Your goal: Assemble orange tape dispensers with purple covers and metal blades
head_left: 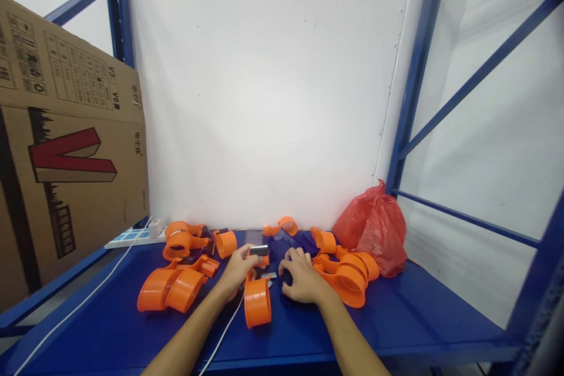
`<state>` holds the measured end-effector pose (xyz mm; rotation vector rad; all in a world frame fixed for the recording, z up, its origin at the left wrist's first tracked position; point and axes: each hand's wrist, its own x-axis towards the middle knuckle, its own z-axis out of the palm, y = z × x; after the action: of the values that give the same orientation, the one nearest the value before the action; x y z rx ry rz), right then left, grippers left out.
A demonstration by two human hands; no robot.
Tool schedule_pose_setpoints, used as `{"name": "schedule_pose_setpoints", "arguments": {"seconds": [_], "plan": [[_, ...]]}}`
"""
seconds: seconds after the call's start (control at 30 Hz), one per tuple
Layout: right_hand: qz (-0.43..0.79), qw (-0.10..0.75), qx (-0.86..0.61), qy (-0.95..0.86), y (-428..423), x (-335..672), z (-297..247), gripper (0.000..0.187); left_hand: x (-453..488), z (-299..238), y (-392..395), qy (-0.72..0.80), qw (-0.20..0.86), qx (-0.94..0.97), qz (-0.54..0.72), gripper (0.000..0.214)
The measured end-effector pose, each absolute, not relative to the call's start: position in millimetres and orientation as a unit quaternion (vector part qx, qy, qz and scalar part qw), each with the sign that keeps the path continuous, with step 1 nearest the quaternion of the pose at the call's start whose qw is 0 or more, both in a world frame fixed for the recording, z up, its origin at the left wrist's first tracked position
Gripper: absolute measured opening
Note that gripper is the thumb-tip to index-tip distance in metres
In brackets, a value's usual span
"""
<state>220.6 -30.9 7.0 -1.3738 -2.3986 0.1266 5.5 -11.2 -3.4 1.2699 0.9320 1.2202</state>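
My left hand (239,272) is closed around an orange tape dispenser (258,304). Its round tape ring points toward me, and a dark strip with a pale toothed edge (259,250) tops its far end. To the right, my right hand (303,278) reaches down with curled fingers at a pile of dark blue pieces (282,248). A dark blue piece (286,277) shows between its thumb and fingers; its exact shape is hidden. Small grey pieces (269,275) lie between the hands.
More orange tape dispensers lie in a left group (154,289) and a right group (350,283) on the blue table (396,329). A red plastic bag (374,229) stands back right. At left are a large carton (74,147), a power strip (136,237) and a white cable (88,286).
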Motion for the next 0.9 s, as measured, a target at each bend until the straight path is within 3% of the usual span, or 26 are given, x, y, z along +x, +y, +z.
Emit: {"name": "schedule_pose_setpoints", "arguments": {"seconds": [0.2, 0.33, 0.47, 0.57, 0.67, 0.9], "plan": [[0.075, 0.243, -0.475, -0.842, -30, 220, 8, 0.021, 7, -4, -12, 0.394, 0.543, 0.531, 0.517, 0.019], [0.168, 0.374, -0.443, -0.797, -21, 216, 5, 0.013, 7, -4, -12, 0.391, 0.544, 0.533, 0.517, 0.018], [0.267, 0.516, -0.405, -0.706, -12, 206, -1, 0.030, 7, -4, -12, 0.388, 0.548, 0.535, 0.513, 0.018], [0.355, 0.536, -0.377, -0.666, -11, 198, -3, 0.038, 8, -4, -12, 0.387, 0.549, 0.533, 0.515, 0.020], [0.399, 0.546, -0.344, -0.651, -12, 193, -4, 0.031, 8, -4, -12, 0.391, 0.548, 0.536, 0.510, 0.019], [0.341, 0.562, -0.358, -0.663, -10, 192, -6, 0.030, 9, -5, -14, 0.388, 0.547, 0.537, 0.512, 0.019]]}}
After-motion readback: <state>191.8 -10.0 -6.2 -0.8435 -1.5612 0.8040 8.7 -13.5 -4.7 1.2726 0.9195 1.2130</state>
